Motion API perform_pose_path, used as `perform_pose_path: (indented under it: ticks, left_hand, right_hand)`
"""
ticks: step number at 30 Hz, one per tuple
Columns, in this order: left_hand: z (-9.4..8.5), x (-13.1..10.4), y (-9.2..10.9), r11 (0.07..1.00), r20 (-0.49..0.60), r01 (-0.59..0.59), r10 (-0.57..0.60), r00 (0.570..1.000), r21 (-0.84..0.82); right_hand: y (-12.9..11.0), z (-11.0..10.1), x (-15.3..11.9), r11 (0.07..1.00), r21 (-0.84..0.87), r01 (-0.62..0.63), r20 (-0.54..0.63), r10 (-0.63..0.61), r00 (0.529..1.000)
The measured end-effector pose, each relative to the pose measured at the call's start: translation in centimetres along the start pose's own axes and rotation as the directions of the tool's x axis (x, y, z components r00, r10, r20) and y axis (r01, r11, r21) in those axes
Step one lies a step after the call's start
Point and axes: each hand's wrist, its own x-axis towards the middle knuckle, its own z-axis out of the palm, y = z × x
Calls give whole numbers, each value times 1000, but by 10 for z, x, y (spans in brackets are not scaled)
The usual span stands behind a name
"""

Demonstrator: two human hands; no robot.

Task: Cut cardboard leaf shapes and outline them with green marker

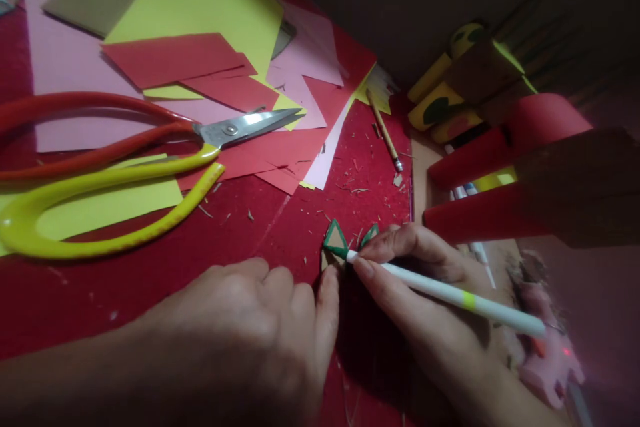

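Observation:
My left hand [265,320] rests on the red work surface with its fingers curled. One digit presses down the lower end of a small cardboard piece [336,240], which has a pointed tip edged in green. Pinched in my right hand [425,307] is a white felt-tip pen [430,284] with a yellow-green band. Its tip touches the green line on the piece. Just beside it, partly hidden by my right fingers, lies a second green-edged pointed piece [370,234]. Large scissors [230,129] with red and yellow handles lie beyond my left hand, blades partly apart.
Red, pink and yellow paper sheets [200,3] overlap at the back left, among cardboard offcuts. A short pencil [384,130] and scattered shavings lie on the red surface [260,227]. At right stand red rolled tubes [480,213], yellow tubes [440,107] and a pink figure [550,363].

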Motion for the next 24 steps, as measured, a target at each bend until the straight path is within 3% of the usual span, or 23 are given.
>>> perform_pose_path:
  ticks: [8,16,24]
  left_hand:
    - [0,0,0,1000,8,-1,1,1000,11]
    - [0,0,0,1000,-9,-10,10,1000,5]
    - [0,-1,2,1000,17,15,-15,1000,12]
  right_hand:
    - [13,2,1,999,44,18,2,-18,1000]
    - [10,0,1,998,62,16,31,-18,999]
    - [14,4,2,988,145,-51,-24,55,998]
